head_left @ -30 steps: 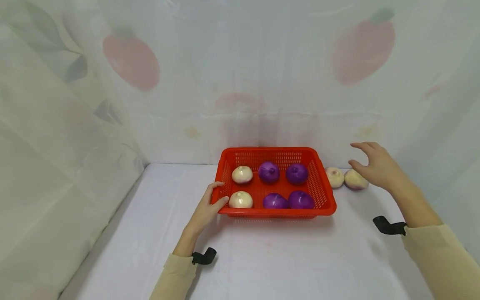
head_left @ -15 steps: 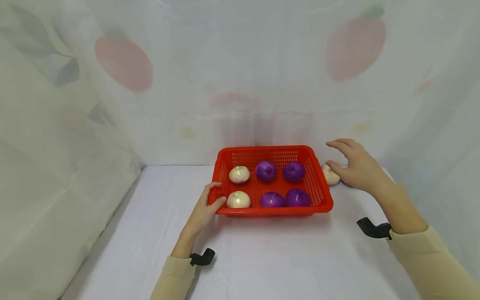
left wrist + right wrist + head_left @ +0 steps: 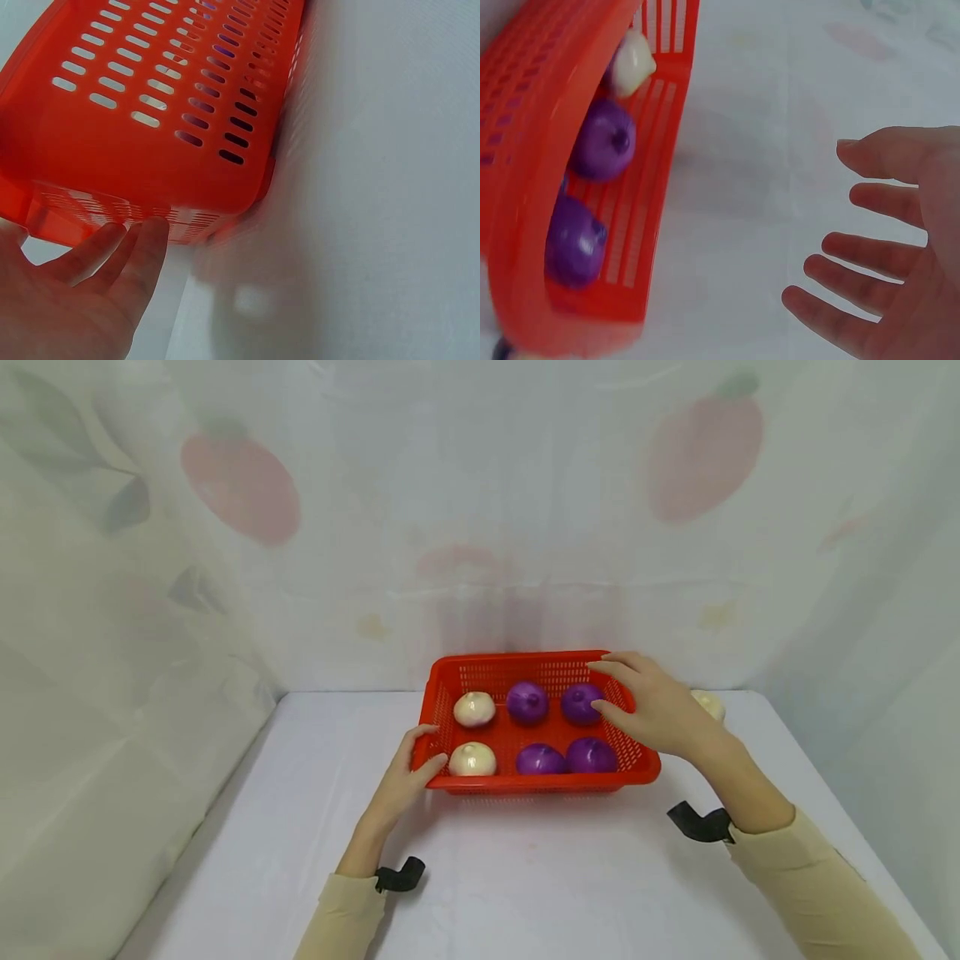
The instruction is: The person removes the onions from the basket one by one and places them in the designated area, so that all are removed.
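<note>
A red plastic basket (image 3: 525,783) with slotted walls sits on the white-covered table. Inside are several glossy purple onions, one being the back right purple onion (image 3: 581,704), and two white onions, at the back (image 3: 474,710) and the front left (image 3: 472,760). My left hand (image 3: 401,782) grips the basket's left rim near the front corner; the left wrist view has its fingers against the outer wall. My right hand (image 3: 656,706) reaches over the basket's right side, thumb and fingers apart, holding nothing. In the right wrist view its fingers are spread, away from the onions.
A pale onion (image 3: 708,704) lies on the table to the right of the basket, partly behind my right hand. A white cloth (image 3: 517,527) printed with fruit hangs behind the table, and more cloth flanks both sides. Black mounts (image 3: 701,822) jut from both wrists.
My right hand has moved left from above the loose pale onions to over the basket's right side. It now covers one of them. My left hand stays on the rim.
</note>
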Motion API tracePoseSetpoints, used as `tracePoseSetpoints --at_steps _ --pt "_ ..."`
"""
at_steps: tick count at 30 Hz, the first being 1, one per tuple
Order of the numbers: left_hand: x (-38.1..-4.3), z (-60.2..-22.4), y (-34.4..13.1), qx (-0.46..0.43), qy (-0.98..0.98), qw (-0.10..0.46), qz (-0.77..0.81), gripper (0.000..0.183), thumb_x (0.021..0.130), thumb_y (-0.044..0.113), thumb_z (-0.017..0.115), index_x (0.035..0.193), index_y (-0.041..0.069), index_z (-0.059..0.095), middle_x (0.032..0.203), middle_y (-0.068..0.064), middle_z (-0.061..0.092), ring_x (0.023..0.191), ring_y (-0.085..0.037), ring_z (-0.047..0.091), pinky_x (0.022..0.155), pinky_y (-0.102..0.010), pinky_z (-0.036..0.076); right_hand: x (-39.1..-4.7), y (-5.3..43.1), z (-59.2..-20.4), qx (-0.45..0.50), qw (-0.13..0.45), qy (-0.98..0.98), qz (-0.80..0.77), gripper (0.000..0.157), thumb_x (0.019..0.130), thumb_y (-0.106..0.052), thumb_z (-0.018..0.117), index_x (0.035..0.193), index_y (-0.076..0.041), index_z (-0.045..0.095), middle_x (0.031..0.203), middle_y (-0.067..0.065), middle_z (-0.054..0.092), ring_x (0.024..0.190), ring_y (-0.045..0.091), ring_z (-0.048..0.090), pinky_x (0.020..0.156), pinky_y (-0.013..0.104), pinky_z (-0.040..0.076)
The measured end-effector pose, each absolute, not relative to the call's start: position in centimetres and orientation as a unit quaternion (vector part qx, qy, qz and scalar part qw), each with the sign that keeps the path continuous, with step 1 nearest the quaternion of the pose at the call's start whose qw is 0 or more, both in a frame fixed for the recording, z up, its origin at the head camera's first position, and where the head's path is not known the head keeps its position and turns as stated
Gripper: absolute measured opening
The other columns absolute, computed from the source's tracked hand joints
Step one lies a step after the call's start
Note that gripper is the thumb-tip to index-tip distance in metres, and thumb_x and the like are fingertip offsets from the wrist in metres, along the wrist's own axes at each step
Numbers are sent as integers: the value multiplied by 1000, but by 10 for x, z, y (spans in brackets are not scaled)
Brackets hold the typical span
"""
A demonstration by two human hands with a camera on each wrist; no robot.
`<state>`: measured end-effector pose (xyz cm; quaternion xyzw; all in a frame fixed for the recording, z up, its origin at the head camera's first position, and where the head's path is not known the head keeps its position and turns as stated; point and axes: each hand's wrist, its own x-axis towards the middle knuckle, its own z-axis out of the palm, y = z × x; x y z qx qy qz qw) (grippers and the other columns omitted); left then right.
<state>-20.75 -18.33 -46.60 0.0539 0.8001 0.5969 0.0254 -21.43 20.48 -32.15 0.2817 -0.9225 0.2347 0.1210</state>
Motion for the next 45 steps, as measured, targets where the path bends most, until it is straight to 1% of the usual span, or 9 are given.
tracePoseSetpoints --at_steps 5,9,16,19,26,30,34,38,45 --pt "-209 -469 -183 64 800 22 596 55 99 29 66 148 21 42 154 -8 39 139 -34 42 111 -61 35 -214 189 -323 299 115 -917 237 53 92 -22 75 141 -9 58 142 15 53 131 37 49 105 59 44" --pt "-207 -470 -183 63 800 20 596 54 99 29 67 147 22 44 153 -8 41 138 -33 43 110 -60 37 -212 174 -325 313 107 -911 245 52 92 -23 75 141 -13 59 142 12 54 130 33 50 100 56 49" --pt "-206 -469 -183 62 798 16 600 53 100 25 65 147 20 43 153 -9 40 139 -36 43 111 -61 36 -215 145 -327 336 88 -917 197 50 93 -29 73 140 -16 61 143 13 53 133 31 49 97 52 52" --pt "-206 -469 -183 64 796 20 602 55 99 28 66 147 20 43 153 -9 41 138 -35 43 111 -60 36 -217 133 -330 339 72 -921 178 51 93 -30 73 140 -16 61 143 12 53 132 30 49 98 52 52" --pt "-205 -468 -181 64 793 23 606 47 98 33 68 140 33 47 151 -7 42 137 -32 45 110 -58 36 -222 110 -339 362 32 -922 132 49 95 -31 69 141 -17 60 143 10 54 133 28 50 105 48 48" --pt "-204 -467 -181 61 796 22 601 51 98 33 67 144 27 46 152 -7 41 138 -33 44 111 -59 37 -227 98 -345 358 14 -926 122 49 96 -32 67 142 -18 60 144 8 53 134 27 49 103 46 50" --pt "-205 -466 -183 57 801 24 595 54 100 28 65 148 20 43 153 -8 40 138 -35 43 110 -60 38 -233 84 -355 349 -14 -929 120 49 96 -33 67 142 -21 60 145 7 52 134 26 49 102 48 50" --pt "-205 -467 -185 60 802 25 594 53 100 24 64 148 20 42 154 -9 39 139 -36 43 110 -61 37 -240 70 -367 343 -40 -930 126 49 95 -34 69 142 -22 60 147 7 51 134 28 50 104 51 48" --pt "-204 -467 -186 65 799 22 598 55 99 29 66 148 21 43 152 -8 42 136 -34 46 109 -59 39 -248 51 -383 325 -77 -930 151 55 93 -36 73 144 -22 58 153 8 47 137 31 47 105 56 45"
